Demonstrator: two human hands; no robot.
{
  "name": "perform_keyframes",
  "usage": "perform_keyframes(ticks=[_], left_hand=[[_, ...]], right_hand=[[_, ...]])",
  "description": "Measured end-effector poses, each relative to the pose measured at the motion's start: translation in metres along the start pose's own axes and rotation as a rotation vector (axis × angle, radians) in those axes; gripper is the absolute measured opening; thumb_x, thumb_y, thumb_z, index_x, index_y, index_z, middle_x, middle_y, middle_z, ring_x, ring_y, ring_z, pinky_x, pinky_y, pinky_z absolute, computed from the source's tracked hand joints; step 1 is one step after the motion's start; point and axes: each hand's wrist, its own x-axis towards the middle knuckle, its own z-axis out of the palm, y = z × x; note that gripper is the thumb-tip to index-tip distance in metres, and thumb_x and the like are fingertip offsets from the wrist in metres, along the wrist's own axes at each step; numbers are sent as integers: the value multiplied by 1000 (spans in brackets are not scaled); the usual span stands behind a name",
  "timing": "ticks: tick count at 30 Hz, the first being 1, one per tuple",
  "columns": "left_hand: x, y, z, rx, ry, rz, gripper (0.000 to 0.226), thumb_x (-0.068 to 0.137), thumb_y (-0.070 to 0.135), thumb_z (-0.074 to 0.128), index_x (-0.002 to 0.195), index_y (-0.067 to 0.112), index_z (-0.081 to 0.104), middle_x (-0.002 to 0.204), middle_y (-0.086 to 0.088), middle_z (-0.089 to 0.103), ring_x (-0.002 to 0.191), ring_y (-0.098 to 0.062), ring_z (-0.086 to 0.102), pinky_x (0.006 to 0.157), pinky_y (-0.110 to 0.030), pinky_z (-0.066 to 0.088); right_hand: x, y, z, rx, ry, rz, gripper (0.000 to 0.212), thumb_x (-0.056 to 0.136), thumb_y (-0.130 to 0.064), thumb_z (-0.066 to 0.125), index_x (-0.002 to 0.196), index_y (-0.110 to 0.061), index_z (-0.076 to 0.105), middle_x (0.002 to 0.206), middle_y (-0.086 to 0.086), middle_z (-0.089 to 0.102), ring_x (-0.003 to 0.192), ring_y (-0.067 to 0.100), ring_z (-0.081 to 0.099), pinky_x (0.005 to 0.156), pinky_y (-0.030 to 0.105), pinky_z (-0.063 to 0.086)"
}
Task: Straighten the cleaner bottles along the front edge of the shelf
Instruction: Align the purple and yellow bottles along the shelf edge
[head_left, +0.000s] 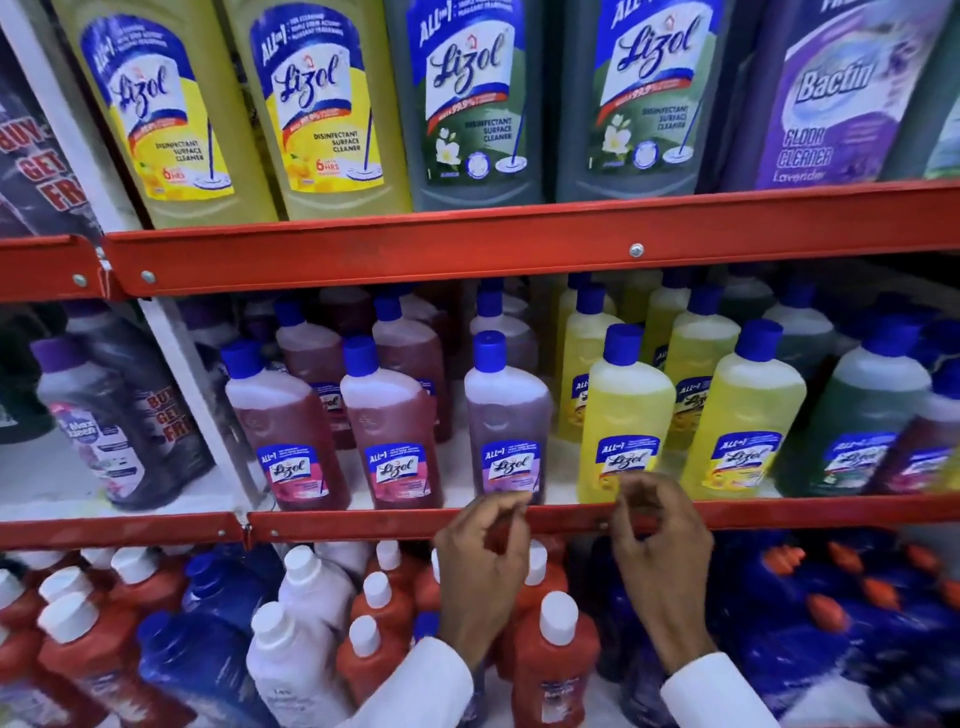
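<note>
Our left hand (480, 540) and right hand (657, 535) hover empty, fingers curled, at the red rail (363, 522); next, square the purple bottle (509, 421) gently to it.

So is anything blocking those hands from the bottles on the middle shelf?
Nothing visible. The left hand and right hand hover at the red shelf lip, just below the purple bottle and yellow bottle, with open space between.
</note>
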Motion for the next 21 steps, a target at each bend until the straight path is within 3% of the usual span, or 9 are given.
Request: perform_keyframes(ticks=[2, 5, 9, 15, 19, 21], left_hand=[[2, 8, 16, 10, -62, 25, 22, 83, 8, 68, 96, 24, 76, 93, 13, 78, 90, 0, 70, 84, -17, 53], [8, 11, 41, 45, -150, 22, 28, 86, 9, 67, 108, 25, 73, 103, 11, 77, 94, 0, 70, 87, -20, 54], [12, 8, 64, 44, -260, -54, 40, 86, 13, 64, 125, 22, 64, 114, 7, 75, 102, 0, 69, 93, -27, 56], [17, 6, 79, 47, -272, -99, 38, 86, 5, 68, 120, 23, 67, 106, 16, 74, 95, 6, 70, 89, -20, 55], [16, 7, 83, 62, -236, -134, 33, 84, 3, 72, 113, 20, 71, 88, 40, 67, 88, 9, 70, 84, -12, 53], [15, 10, 83, 69, -226, -127, 32, 84, 3, 73, 111, 19, 72, 89, 40, 66, 87, 9, 70, 82, -9, 52]], right_hand=[[11, 13, -12, -44, 6, 26, 32, 80, 2, 69, 108, -11, 61, 104, 7, 67, 92, 23, 65, 85, 14, 42], [25, 27, -21, -86, -165, 94, 50, 82, -1, 71, 127, -9, 52, 126, 10, 61, 111, 24, 61, 97, 29, 46], [34, 37, -27, -127, -280, 71, 52, 84, -4, 69, 133, -11, 53, 132, 8, 64, 120, 25, 62, 104, 38, 48], [39, 39, -33, -76, -359, 19, 43, 88, -7, 67, 129, -17, 59, 126, 0, 69, 115, 16, 64, 98, 25, 45], [44, 41, -32, -93, -382, 19, 41, 89, -9, 66, 129, -18, 60, 122, 1, 71, 112, 18, 65, 93, 25, 46], [43, 42, -33, -99, -386, 13, 43, 89, -10, 66, 130, -18, 59, 122, 1, 70, 112, 19, 65, 94, 26, 47]])
